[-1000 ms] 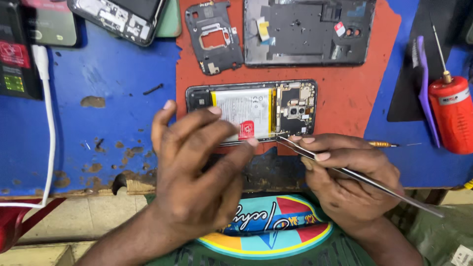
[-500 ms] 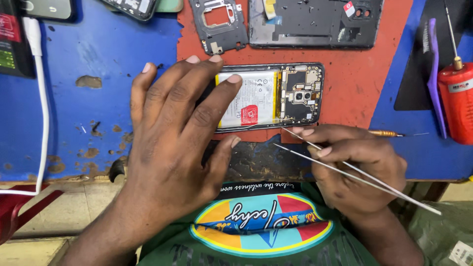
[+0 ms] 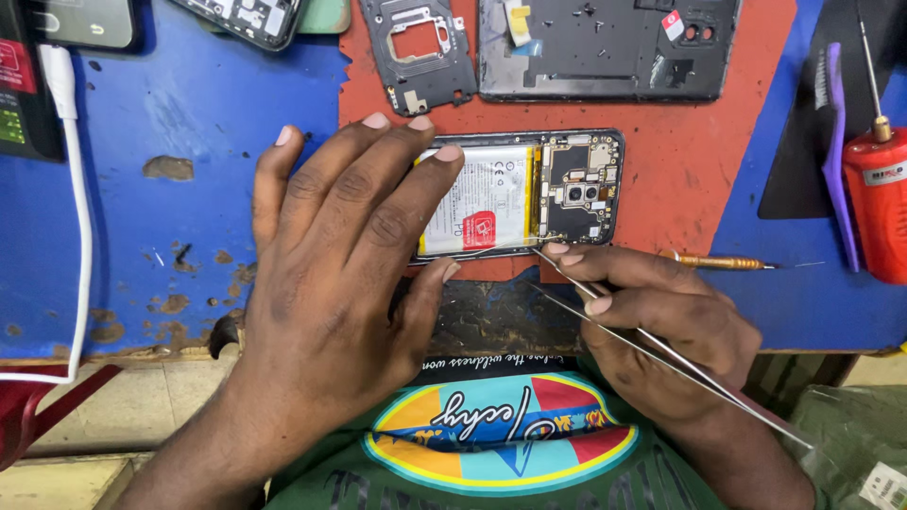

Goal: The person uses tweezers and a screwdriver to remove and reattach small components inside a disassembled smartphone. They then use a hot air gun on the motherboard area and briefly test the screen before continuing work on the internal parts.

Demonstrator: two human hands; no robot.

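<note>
Head view – left hand [image 3: 331, 283] flat on opened phone [image 3: 529, 194], right hand [image 3: 661, 321] pinching slim steel tweezers [image 3: 652, 345]

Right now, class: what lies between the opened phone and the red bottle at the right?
In the head view, a brass-coloured screwdriver on the mat, between opened phone and red bottle.

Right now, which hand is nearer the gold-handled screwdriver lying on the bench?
Right. The right hand holds metal tweezers just left of the gold-handled screwdriver, almost touching its handle end. The left hand lies flat on the opened black phone, farther left.
</note>
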